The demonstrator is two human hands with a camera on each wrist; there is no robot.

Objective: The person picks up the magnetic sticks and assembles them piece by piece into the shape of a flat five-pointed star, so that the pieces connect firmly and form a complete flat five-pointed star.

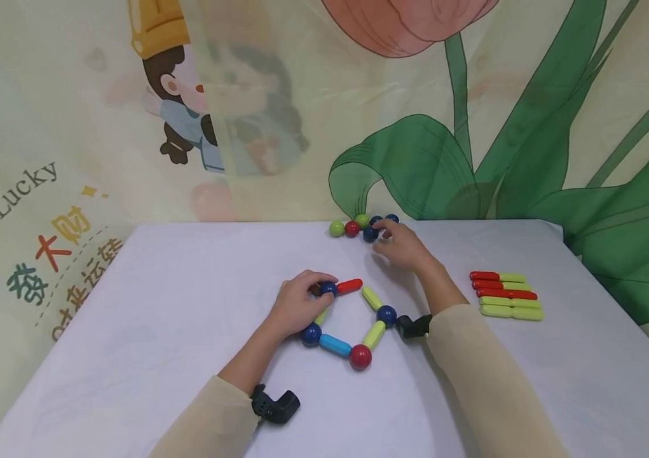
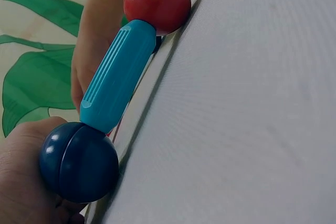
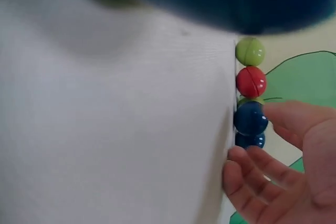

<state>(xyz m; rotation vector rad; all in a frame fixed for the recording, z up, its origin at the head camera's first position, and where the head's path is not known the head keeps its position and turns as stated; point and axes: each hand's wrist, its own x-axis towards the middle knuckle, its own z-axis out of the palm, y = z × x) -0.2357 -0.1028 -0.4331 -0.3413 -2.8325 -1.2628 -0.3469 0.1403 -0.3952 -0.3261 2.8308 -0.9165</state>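
Observation:
A chain of magnetic balls and rods lies on the table in a ring with a gap at its far side. My left hand (image 1: pixel 294 304) holds the far-left blue ball (image 1: pixel 329 289), from which a red rod (image 1: pixel 349 286) points right. Nearer me come another blue ball (image 1: pixel 311 334), a light blue rod (image 1: pixel 335 345) and a red ball (image 1: pixel 360 357). Up the right side run a yellow-green rod (image 1: pixel 374 334), a blue ball (image 1: pixel 386 315) and a second yellow-green rod (image 1: pixel 371 297). With fingers spread, my right hand (image 1: pixel 404 247) reaches beside a loose blue ball (image 3: pixel 251 119); contact is unclear.
Along the table's back edge sit loose balls, among them a green ball (image 1: pixel 337 229) and a red ball (image 1: pixel 351 229). Several red and yellow-green rods (image 1: pixel 511 307) are stacked in rows at the right. A printed cloth (image 1: pixel 267 191) hangs behind the white table (image 1: pixel 198 273).

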